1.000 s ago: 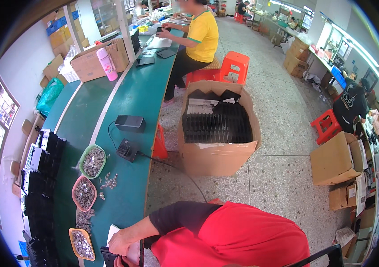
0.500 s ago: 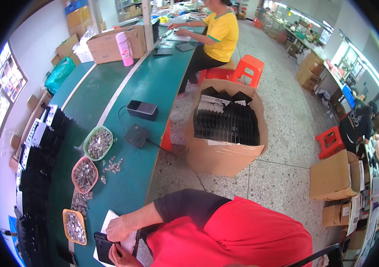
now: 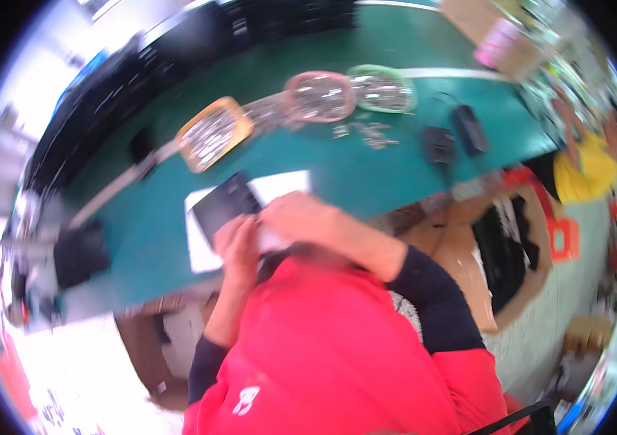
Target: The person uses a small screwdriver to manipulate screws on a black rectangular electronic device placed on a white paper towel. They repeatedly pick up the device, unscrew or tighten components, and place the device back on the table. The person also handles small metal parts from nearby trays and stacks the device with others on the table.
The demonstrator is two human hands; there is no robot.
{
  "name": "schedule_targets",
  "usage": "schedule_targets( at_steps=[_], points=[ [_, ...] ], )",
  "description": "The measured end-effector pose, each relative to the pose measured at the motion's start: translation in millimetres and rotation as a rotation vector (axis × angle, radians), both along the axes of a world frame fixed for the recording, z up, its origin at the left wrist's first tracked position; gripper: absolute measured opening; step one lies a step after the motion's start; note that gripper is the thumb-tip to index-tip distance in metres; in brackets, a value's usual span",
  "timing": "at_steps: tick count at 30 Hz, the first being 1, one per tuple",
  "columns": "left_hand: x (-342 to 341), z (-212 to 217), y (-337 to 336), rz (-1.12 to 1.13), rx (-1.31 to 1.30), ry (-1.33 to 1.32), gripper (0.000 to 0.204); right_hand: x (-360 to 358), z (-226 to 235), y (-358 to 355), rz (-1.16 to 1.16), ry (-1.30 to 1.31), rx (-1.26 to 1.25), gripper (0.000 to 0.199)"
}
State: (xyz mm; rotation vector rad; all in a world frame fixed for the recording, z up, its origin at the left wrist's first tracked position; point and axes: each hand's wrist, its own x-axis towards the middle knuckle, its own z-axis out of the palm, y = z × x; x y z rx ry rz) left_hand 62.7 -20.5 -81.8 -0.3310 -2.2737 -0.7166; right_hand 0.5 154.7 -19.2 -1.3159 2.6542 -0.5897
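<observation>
A flat black rectangular case (image 3: 223,209) lies tilted on a white sheet (image 3: 201,250) on the green table. Both hands meet at its near right edge. My left hand (image 3: 239,243) is closed there, thumb and fingers drawn together. My right hand (image 3: 290,215) comes across from the right, with its curled fingers right beside the left fingertips at the case's corner. Motion blur hides whatever small thing may be between the fingers.
Beyond the case stand an orange tray (image 3: 246,122), a pink basket (image 3: 319,119) and a green basket (image 3: 411,98) of small shiny metal pieces, some spilled. Black devices (image 3: 469,130) sit rightward. Black parts (image 3: 200,43) line the far side. A yellow-shirted person (image 3: 587,170) sits at right.
The head view has swung left and down, bringing the table and both hands toward the middle. Both hands stay at the case's edge.
</observation>
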Motion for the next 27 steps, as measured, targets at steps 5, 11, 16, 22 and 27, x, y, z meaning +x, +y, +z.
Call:
schedule_targets(
  at_steps=[5, 11, 16, 22, 27],
  points=[
    [10, 16, 2, 0.036, 0.073, -0.088, 0.035, 2, 2, -1, 0.015, 0.044, 0.068, 0.012],
    [12, 10, 2, 0.061, 0.143, -0.146, 0.046, 7, -9, 10, 0.046, 0.146, -0.095, 0.007],
    [11, 16, 1, 0.050, 0.121, -0.169, 0.044, -1, -8, 14, 0.059, 0.117, -0.144, 0.009],
    [9, 29, 2, 0.042, 0.111, -0.197, 0.036, -14, 2, 6, -0.310, -0.405, -0.577, 0.014],
    [-5, 33, 3, 0.055, 0.036, -0.187, 0.030, -31, 1, -13, -0.405, -0.818, -1.205, 0.017]
  ],
)
